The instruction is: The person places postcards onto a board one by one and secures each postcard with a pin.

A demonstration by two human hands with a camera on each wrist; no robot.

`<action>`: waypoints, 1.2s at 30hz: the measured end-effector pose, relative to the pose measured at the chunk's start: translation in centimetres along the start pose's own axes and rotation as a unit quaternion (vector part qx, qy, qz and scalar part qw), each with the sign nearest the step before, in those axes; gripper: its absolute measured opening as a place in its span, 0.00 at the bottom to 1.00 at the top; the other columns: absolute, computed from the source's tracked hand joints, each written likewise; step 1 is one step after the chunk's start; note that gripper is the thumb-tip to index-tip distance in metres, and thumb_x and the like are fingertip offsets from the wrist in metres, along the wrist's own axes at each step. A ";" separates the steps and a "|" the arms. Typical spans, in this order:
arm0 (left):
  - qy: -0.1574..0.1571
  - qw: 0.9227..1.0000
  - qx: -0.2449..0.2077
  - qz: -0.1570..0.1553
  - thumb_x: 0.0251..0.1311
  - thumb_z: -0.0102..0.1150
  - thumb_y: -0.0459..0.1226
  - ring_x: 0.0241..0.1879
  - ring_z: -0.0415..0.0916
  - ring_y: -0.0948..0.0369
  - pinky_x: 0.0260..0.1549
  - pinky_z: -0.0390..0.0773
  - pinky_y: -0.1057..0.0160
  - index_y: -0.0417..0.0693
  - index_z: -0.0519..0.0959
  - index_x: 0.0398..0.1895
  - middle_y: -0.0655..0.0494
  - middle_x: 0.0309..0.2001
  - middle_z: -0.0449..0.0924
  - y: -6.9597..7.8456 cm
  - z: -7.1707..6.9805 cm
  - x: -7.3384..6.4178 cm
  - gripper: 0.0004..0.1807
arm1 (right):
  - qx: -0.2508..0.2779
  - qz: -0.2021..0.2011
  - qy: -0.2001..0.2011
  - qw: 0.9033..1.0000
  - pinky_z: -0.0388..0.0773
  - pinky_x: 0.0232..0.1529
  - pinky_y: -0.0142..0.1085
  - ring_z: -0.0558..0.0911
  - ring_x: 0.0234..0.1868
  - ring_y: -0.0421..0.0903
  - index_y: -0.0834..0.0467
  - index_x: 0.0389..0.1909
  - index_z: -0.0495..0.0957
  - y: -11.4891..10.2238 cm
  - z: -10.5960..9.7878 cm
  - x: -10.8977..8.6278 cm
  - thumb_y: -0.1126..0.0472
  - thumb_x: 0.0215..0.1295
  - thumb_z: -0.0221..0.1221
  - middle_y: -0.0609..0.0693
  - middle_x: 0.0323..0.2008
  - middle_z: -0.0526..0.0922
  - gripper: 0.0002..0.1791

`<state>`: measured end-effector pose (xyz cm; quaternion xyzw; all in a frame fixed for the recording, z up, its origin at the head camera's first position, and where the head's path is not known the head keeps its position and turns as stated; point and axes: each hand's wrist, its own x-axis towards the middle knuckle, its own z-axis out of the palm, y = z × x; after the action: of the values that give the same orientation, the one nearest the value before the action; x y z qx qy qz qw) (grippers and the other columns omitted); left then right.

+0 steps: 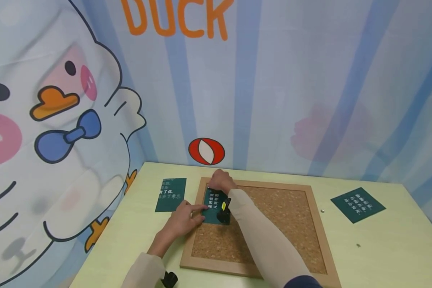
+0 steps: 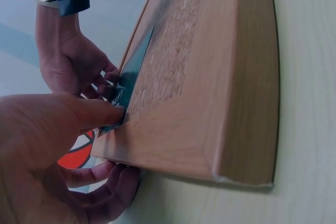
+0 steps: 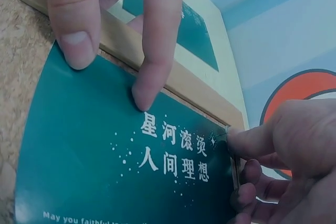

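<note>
A dark green card (image 1: pixel 209 218) with white lettering lies on the framed corkboard (image 1: pixel 284 216), in its far left corner. My left hand (image 1: pixel 182 218) reaches in from the left; its thumb and index finger press the card (image 3: pixel 79 145) near its left edge. The other left fingers rest outside the wooden frame in the left wrist view. At the card's far corner is my right hand (image 1: pixel 222 182). Its thumb presses at a small pin-like thing (image 3: pixel 227 129), partly hidden, with the other fingers curled by the frame's edge.
A second green card (image 1: pixel 171 195) lies left of the corkboard, and a third card (image 1: pixel 358 205) lies turned on the right. Two tiny things, one a small bead-like piece (image 1: pixel 323 211), sit on the pale table (image 1: pixel 392 248). A printed cloth backdrop (image 1: pixel 273 88) rises behind.
</note>
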<state>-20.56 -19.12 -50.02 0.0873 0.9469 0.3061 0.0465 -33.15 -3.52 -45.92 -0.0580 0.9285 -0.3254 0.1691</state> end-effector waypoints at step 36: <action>-0.003 1.000 -0.003 0.008 0.68 0.67 0.40 0.40 0.65 0.55 0.33 0.72 0.55 0.56 0.86 0.60 0.51 0.42 0.71 0.4 -0.3 -0.2 0.17 | 0.010 0.005 0.030 0.999 0.81 0.38 0.46 0.80 0.32 0.53 0.61 0.41 0.82 0.6 0.5 -0.2 0.57 0.67 0.63 0.55 0.32 0.81 0.10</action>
<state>-20.37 -19.03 -49.59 0.0955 0.9451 0.3088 0.0473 -32.77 -3.32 -46.60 -0.0416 0.9300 -0.3356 0.1439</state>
